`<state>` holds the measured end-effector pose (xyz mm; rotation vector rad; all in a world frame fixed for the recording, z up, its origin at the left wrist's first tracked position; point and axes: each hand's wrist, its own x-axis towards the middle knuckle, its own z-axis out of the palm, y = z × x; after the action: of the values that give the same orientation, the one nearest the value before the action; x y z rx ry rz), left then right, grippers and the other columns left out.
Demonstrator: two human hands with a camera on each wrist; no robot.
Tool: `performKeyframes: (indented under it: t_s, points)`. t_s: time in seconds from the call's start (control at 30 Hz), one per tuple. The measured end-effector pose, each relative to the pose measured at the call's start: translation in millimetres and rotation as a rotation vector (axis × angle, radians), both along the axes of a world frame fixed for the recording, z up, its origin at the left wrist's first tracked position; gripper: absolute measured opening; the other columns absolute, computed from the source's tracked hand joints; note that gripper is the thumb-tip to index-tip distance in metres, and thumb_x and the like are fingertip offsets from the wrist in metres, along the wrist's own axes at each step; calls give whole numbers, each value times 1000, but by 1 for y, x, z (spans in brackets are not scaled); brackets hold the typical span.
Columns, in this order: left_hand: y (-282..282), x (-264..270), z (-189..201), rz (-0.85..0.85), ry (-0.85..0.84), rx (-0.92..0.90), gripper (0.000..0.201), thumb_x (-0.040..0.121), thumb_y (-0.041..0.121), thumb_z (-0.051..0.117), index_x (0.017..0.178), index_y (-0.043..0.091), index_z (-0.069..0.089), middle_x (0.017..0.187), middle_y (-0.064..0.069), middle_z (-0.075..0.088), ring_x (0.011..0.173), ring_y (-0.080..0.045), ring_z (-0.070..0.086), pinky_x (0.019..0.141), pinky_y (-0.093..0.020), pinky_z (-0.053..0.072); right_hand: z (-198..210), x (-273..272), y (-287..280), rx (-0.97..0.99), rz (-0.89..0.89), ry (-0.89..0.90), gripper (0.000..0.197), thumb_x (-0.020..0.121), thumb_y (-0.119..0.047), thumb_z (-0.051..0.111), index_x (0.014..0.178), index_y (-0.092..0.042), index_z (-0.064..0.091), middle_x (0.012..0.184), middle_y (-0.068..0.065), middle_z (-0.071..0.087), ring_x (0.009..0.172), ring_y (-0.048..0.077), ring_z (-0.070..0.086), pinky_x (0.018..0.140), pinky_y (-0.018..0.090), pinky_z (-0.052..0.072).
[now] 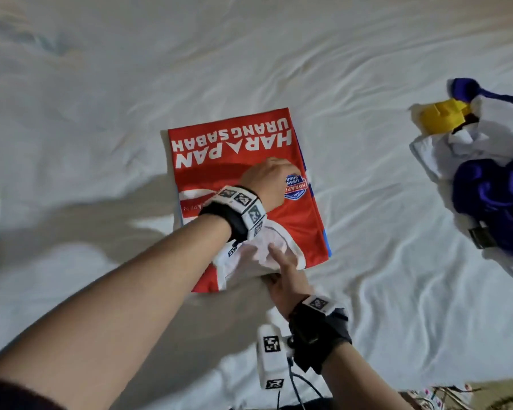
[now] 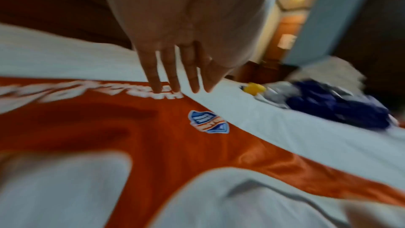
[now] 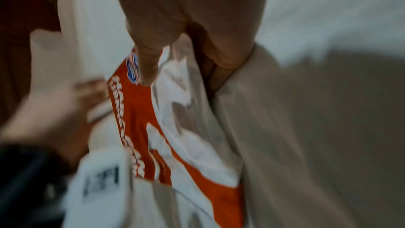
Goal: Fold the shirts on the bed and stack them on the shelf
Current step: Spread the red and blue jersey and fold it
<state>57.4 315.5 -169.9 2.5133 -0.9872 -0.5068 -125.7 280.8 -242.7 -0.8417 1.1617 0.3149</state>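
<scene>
My left hand [image 1: 268, 179] lies flat on the red shirt [image 1: 249, 208], fingers [image 2: 173, 75] straight and together, their tips touching the white lettering near the far edge. My right hand [image 1: 285, 279] is at the near edge of the shirt, its index finger stretched over the white collar [image 1: 258, 255] while the other fingers [image 3: 223, 61] curl under the hem, gripping the cloth from below. The shirt, folded to a narrow rectangle with its blue badge [image 2: 208, 122] facing up, rests in the middle of the bed [image 1: 101, 113] on a rumpled white sheet. Well apart to my right, a heap of unfolded clothes [image 1: 492, 184] in purple, white and yellow sits on the same sheet. Both wrist views are blurred, so finer detail of my grip is lost
</scene>
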Motion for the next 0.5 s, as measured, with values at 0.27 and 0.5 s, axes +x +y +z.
performKeyframes:
  t_s: [0.27, 0.5]
  points:
    - [-88, 6, -21, -636, -134, 680, 43, 86, 2, 52, 126, 19, 57, 125, -4, 57, 131, -24, 38, 116, -61, 10, -7, 19, 22, 30, -77, 54, 61, 56, -27, 90, 103, -7, 55, 97, 23, 70, 85, 30, 71, 80, 46, 58]
    - [-101, 30, -32, -375, -72, 440, 24, 93, 20, 55, 116, 20, 61, 126, -2, 58, 119, -24, 53, 101, -35, 34, 13, -3, -68, -192, 166, 85, 33, 57, -23, 89, 76, -5, 69, 72, 15, 71, 69, 32, 70, 66, 42, 59]
